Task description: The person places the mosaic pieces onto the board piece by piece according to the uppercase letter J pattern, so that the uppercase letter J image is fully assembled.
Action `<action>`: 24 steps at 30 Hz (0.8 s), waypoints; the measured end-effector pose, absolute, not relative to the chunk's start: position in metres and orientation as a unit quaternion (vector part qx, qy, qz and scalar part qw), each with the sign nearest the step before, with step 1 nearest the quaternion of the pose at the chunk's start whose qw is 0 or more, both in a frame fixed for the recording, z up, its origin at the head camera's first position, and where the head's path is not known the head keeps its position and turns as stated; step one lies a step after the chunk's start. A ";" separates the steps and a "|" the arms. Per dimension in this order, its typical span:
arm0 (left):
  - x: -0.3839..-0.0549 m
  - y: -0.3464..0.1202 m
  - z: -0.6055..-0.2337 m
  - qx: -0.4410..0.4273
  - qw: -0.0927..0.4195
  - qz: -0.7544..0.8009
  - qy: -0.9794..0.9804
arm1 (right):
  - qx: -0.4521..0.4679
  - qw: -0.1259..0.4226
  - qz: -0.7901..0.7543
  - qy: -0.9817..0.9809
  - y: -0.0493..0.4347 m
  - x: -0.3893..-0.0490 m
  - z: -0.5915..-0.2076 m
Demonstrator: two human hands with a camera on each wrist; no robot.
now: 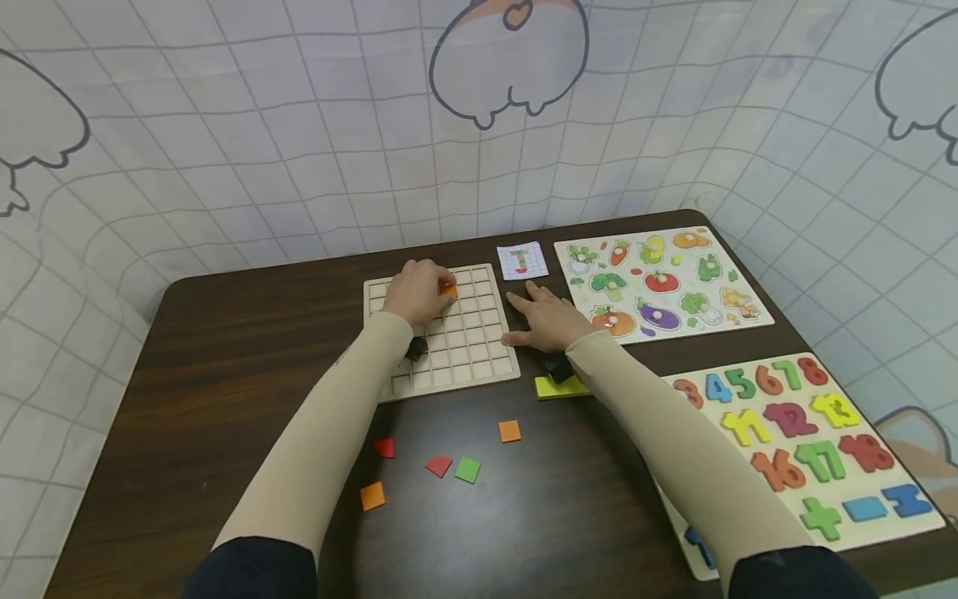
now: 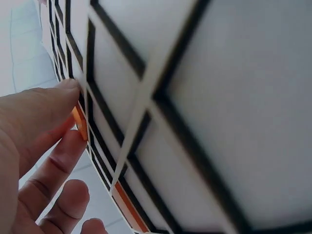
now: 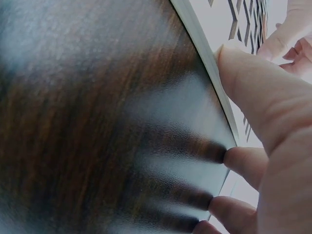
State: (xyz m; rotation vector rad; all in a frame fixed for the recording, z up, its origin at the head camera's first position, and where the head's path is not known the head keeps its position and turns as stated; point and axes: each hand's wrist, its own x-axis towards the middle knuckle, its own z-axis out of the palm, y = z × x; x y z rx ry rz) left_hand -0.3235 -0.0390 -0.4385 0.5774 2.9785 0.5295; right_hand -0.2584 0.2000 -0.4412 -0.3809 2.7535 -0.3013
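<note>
A pale wooden grid board (image 1: 479, 333) lies on the dark table. Over its upper part, my left hand (image 1: 417, 291) pinches a small orange tile (image 2: 79, 123) between thumb and fingers, at the grid. A second orange piece (image 2: 129, 208) sits in a cell at the board's edge in the left wrist view. My right hand (image 1: 550, 320) rests beside the board's right side with its fingers spread. Its fingertips touch the table, and the thumb (image 3: 239, 68) lies at the board's rim. Just beyond the board is a card (image 1: 522, 261) with a coloured J-like figure.
Loose on the near table lie orange squares (image 1: 510, 431), red pieces (image 1: 439, 466) and a green square (image 1: 467, 469). A yellow-green strip (image 1: 557, 388) is under the right wrist. A vegetable puzzle (image 1: 684, 331) and a number puzzle (image 1: 898, 532) occupy the right side.
</note>
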 end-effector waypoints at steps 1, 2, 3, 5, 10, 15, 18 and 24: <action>-0.322 -0.039 -0.438 0.188 0.029 0.170 0.967 | -0.134 0.173 -0.108 0.970 0.200 -0.258 -0.441; -0.322 -0.039 -0.438 0.188 0.026 0.167 0.968 | -0.134 0.174 -0.109 0.970 0.200 -0.258 -0.440; -0.321 -0.039 -0.438 0.189 0.023 0.161 0.968 | -0.133 0.175 -0.111 0.969 0.200 -0.259 -0.440; -0.320 -0.039 -0.438 0.190 0.018 0.151 0.970 | -0.134 0.176 -0.113 0.969 0.200 -0.259 -0.440; -0.318 -0.039 -0.439 0.191 0.012 0.135 0.972 | -0.136 0.177 -0.112 0.968 0.199 -0.260 -0.441; -0.315 -0.043 -0.440 0.195 0.007 0.140 0.971 | -0.135 0.185 -0.114 0.967 0.198 -0.260 -0.442; -0.312 -0.045 -0.437 0.198 0.004 0.147 0.969 | -0.136 0.186 -0.118 0.966 0.198 -0.259 -0.441; -0.293 -0.050 -0.423 0.218 -0.007 0.165 0.962 | -0.139 0.188 -0.133 0.963 0.201 -0.263 -0.438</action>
